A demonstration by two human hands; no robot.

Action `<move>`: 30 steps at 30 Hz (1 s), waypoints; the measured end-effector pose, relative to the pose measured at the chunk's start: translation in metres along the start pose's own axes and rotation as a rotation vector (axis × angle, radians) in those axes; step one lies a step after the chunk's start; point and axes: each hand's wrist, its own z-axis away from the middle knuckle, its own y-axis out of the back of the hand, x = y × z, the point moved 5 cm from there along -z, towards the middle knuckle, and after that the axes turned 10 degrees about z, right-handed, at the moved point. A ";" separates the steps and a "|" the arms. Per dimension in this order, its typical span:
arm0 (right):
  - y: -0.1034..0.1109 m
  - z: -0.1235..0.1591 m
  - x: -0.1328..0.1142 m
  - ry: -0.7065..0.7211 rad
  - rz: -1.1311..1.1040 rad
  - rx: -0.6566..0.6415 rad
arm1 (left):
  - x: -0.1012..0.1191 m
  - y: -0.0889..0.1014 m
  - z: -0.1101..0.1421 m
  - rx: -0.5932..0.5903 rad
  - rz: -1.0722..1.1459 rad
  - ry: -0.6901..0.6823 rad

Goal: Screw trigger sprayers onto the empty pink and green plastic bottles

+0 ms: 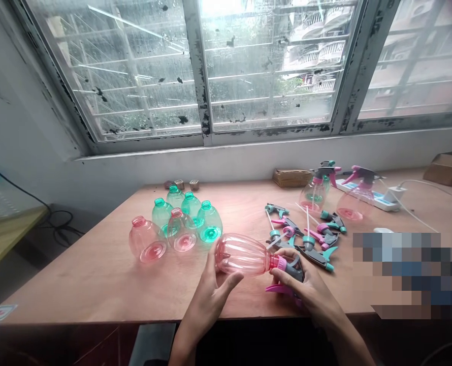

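Head view: I hold the pink bottle sideways above the table, fingers of the left hand wrapped around its base end, those of the right hand clamped on the spray head. Judged light, slick, slightly flexible: cradle gently; grip the collar.

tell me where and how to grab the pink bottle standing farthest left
I'd grip the leftmost pink bottle around its rounded body, below the narrow neck, bringing the left hand in from the left front. It stands upright with that side open, while another pink bottle and a green bottle stand close on its right.
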 end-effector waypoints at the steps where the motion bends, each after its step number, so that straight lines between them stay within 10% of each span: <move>1: 0.001 0.000 -0.001 0.002 -0.013 0.001 | -0.001 0.001 -0.001 0.014 0.044 0.004; 30: 0.007 -0.004 0.013 -0.033 -0.002 -0.058 | -0.005 0.002 0.002 -0.109 0.007 0.001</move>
